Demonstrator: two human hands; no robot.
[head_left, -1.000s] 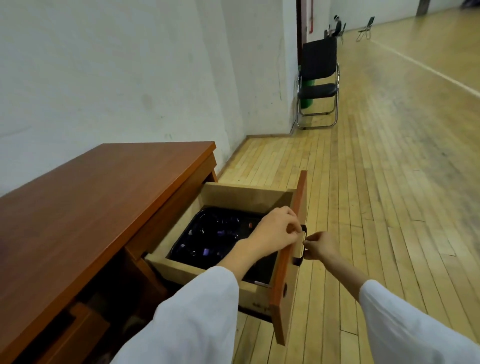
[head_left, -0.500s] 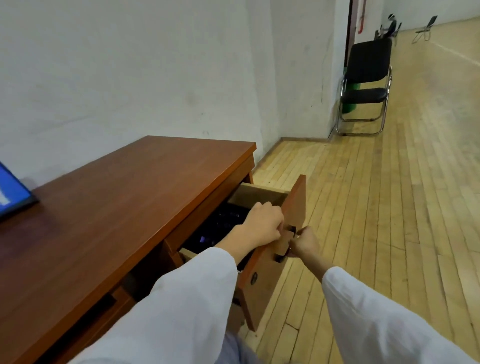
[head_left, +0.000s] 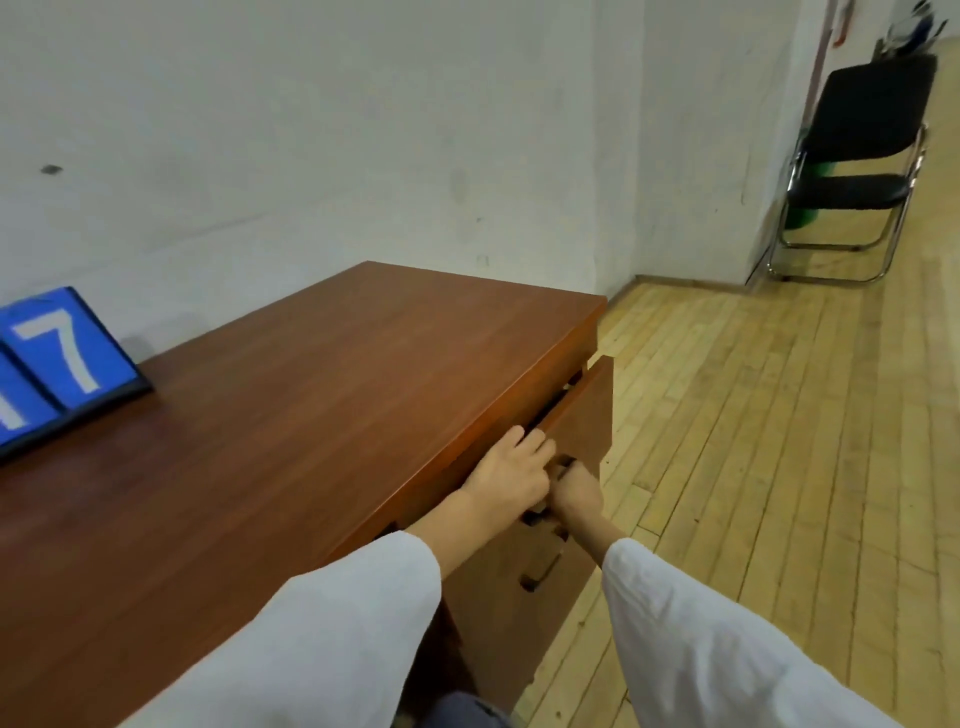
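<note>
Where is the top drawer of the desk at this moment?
In the head view, the top drawer is under the desk's right end, nearly shut, left hand on its upper edge, right hand gripping its handle.

Soft, even indoor light of middling brightness fills the view with no hard glare: the surface (head_left: 322, 415) shows only a dull sheen, and the blue number card (head_left: 67, 358) at its far left casts a faint shadow toward the wall (head_left: 363, 130) behind the surface. Wide-angle distortion bends the floor (head_left: 779, 415) right of the surface and tilts the chair (head_left: 857, 171) beyond its far corner. Slight motion blur softens everything, most of all the left grip (head_left: 511, 475) and right grip (head_left: 574, 491) on the drawer (head_left: 582, 415) at the surface's near edge
</note>
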